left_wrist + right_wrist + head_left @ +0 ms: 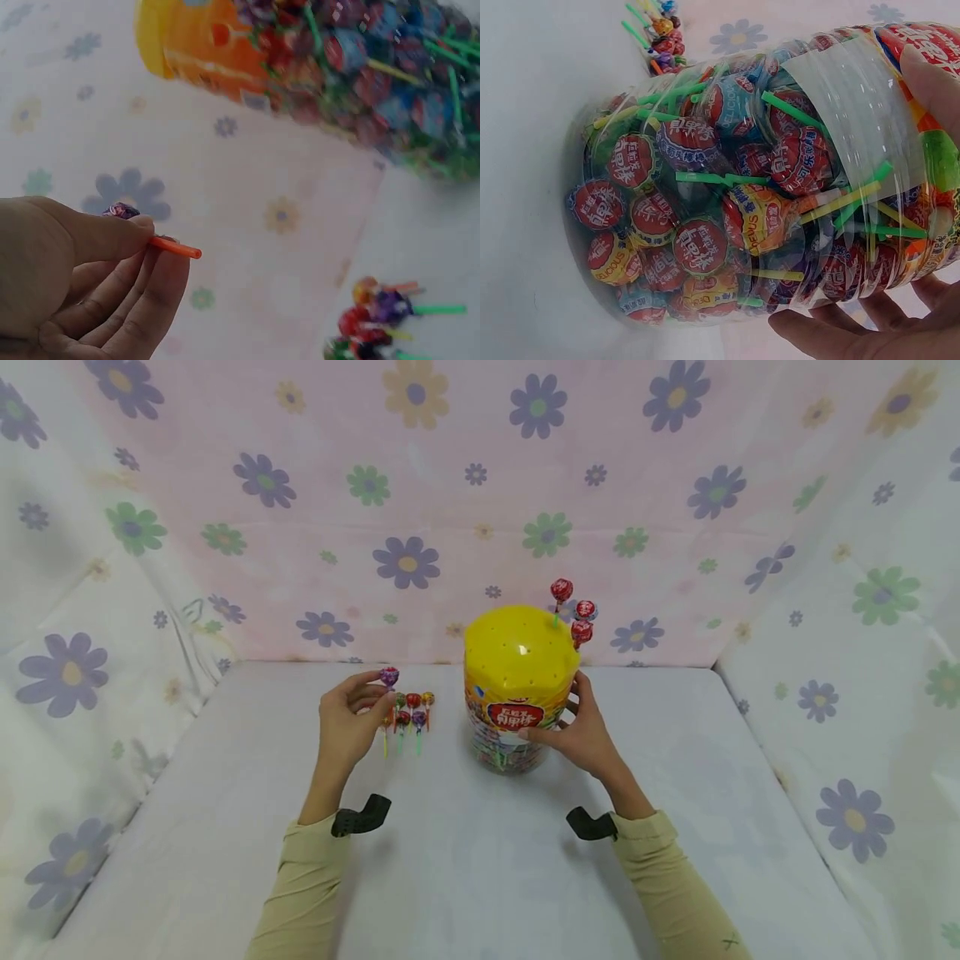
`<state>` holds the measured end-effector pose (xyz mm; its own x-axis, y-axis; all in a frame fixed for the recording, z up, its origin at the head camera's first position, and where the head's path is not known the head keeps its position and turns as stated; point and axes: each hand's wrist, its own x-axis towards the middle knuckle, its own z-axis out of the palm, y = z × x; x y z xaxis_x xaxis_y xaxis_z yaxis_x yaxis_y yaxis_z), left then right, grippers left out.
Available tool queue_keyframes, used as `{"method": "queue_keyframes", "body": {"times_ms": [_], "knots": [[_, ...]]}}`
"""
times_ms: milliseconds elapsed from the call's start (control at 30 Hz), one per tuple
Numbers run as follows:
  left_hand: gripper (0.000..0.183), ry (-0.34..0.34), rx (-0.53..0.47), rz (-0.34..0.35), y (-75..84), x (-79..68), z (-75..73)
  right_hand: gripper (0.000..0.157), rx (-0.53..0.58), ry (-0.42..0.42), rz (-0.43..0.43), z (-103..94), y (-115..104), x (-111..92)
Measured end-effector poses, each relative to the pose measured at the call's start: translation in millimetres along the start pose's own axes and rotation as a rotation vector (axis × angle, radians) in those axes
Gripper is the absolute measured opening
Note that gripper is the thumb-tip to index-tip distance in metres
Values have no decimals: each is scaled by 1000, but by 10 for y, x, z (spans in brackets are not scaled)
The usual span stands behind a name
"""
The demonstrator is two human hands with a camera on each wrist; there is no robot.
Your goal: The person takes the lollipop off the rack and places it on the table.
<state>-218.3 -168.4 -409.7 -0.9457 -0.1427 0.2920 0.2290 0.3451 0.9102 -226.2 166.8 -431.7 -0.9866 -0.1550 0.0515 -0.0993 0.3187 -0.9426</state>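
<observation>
My left hand (347,720) pinches a lollipop (389,677) in a purple wrapper between thumb and fingers. Its orange stick (180,247) pokes out past the thumb in the left wrist view. With thumb in front and fingers round the far right side, my right hand (588,739) grips a big clear plastic jar (705,180) that stands upright. Lollipops with green and yellow sticks fill the jar. On top is a yellow lid (521,647) dotted with small holes. Three red-wrapped lollipops (562,590) stand up from the lid's right edge.
Several loose lollipops (413,701) lie in two rough rows on the white table (480,860), between my left hand and the jar. Flower-patterned cloth (480,510) rises behind the table and along both sides.
</observation>
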Motion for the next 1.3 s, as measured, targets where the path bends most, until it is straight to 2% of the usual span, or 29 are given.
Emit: {"method": "queue_keyframes", "body": {"times_ms": [100, 267, 433, 833, 1300], "knots": [[36, 5, 90, -90, -274, -30, -87, 104, -4, -2, 0, 2, 1, 1], [38, 4, 210, -231, -687, -57, -152, 106, -9, 0, -2, 4, 2, 1], [38, 9, 277, -237, -916, -40, -146, 106, -9, -3, 6, 5, 0, -3], [37, -7, 362, -283, -1083, 17, -114, 106, 3, -5, 7, 9, -18, -12], [39, -79, 377, -318, -1065, 16, -122, 105, -16, -7, 28, 21, -31, -2]]}}
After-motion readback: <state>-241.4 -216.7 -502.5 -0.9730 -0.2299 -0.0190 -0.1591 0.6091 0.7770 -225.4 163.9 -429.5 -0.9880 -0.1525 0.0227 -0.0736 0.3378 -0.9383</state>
